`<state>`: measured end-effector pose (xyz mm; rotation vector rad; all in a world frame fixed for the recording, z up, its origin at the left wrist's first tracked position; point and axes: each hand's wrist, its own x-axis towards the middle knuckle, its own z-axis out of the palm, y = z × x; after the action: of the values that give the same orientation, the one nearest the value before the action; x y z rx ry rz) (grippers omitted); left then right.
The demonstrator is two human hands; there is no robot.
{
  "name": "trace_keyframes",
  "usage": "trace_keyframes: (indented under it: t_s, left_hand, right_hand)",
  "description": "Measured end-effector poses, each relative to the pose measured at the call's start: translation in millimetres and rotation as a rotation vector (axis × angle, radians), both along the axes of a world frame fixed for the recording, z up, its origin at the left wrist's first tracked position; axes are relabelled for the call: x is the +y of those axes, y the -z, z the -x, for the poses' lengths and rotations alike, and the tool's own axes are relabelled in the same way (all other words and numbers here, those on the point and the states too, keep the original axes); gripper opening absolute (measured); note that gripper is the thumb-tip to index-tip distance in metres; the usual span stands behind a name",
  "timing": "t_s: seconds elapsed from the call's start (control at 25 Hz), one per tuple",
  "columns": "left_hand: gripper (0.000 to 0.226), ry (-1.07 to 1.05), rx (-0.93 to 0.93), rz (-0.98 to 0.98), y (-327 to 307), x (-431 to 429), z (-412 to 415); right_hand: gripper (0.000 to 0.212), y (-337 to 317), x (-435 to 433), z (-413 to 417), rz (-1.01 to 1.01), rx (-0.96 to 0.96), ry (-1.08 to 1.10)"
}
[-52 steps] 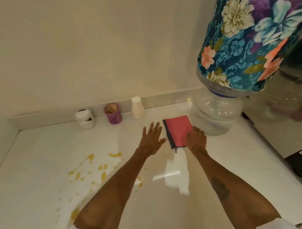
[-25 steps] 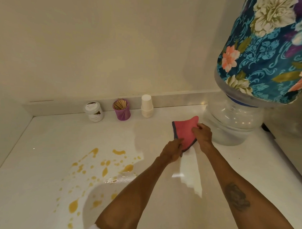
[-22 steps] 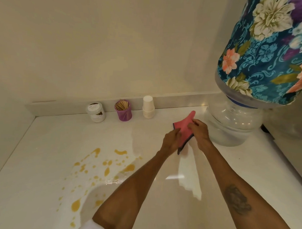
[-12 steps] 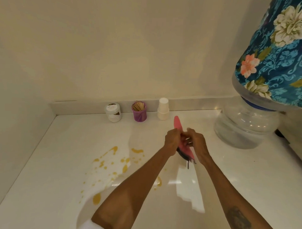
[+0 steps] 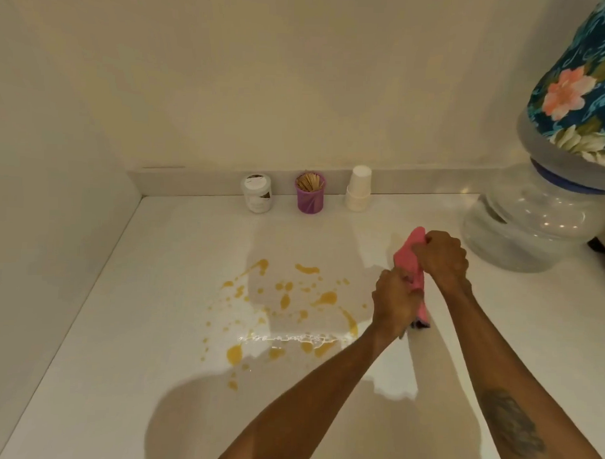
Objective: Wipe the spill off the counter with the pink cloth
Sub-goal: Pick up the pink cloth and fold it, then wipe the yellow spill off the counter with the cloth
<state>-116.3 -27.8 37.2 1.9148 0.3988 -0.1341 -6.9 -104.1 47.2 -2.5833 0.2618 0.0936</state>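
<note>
We see both hands fisted around pink cloth [image 5: 408, 258], bunched lengthwise above counter [image 5: 148, 292]: right hand [image 5: 442, 258] clamps upper end, left hand [image 5: 393, 301] lower part. Yellow spill [image 5: 285, 297] (many scattered drops) lies just left of hands, unwiped.

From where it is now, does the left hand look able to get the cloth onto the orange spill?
Probably yes: the left hand grips the pink cloth just right of the orange spill, with bare counter between.
</note>
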Motion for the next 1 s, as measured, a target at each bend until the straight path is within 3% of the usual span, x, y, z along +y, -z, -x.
trace_keyframes:
  t_s: [0.12,0.32,0.44,0.56,0.64,0.8,0.92,1.0]
  left_hand:
    - [0.024,-0.078,0.104,0.145,6,10,20]
    - [0.041,-0.035,0.305,0.292,39,76,55]
    - [0.050,-0.139,0.297,-0.107,47,135,65]
    - [0.036,-0.408,0.051,-0.382,58,221,79]
    - [0.034,-0.439,-0.046,-0.563,74,281,100]
    - [0.062,-0.331,0.133,-0.898,112,379,153]
    - [0.065,-0.226,0.296,-0.895,136,415,182]
    - [0.063,-0.216,0.285,-0.896,145,421,188]
  right_hand:
    - [0.047,10,34,18,0.090,-0.033,-0.071]
    - [0.043,58,89,65,-0.010,0.142,-0.217]
    - [0.026,72,97,69,-0.198,0.174,-0.277]
    - [0.026,80,96,67,-0.349,0.119,-0.231]
    - [0.032,86,99,71,-0.445,0.085,-0.195]
    - [0.037,97,100,84,-0.634,-0.017,-0.184]
    - [0.039,117,85,102,-0.451,-0.126,-0.210]
    - [0.055,135,82,111,-0.214,-0.045,-0.326]
